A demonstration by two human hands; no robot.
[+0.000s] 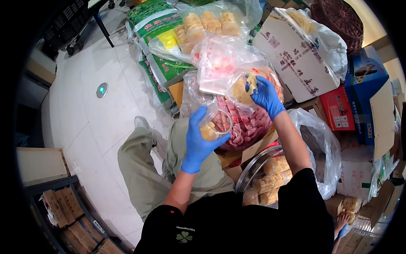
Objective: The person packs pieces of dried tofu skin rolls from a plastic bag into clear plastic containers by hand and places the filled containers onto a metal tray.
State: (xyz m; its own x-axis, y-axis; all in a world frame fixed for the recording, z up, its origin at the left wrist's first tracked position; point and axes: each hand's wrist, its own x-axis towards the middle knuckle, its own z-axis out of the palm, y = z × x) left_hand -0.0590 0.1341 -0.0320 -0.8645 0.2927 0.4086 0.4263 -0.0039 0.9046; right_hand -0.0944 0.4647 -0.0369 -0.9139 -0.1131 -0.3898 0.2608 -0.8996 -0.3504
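My left hand [198, 142], in a blue glove, is wrapped round a clear round plastic tub [223, 122]. The tub is tilted, its mouth uncovered, and a few pale yellow pieces lie inside. Up and to the right, my right hand [267, 98], also gloved, pinches several thin pale yellow pieces [251, 83] over a clear plastic bag [239, 92] that holds more of the same. Exactly what food they are I cannot tell. Beneath both hands lies a reddish-pink patterned bundle [247, 127] under clear plastic.
Filled tubs [270, 180] lie in a round metal basin by my right elbow. More filled tubs [209, 23] stand on green sacks [158, 42]. A white box [296, 55] and a blue box [366, 93] are on the right. Another person's hand [341, 221] touches tubs at lower right.
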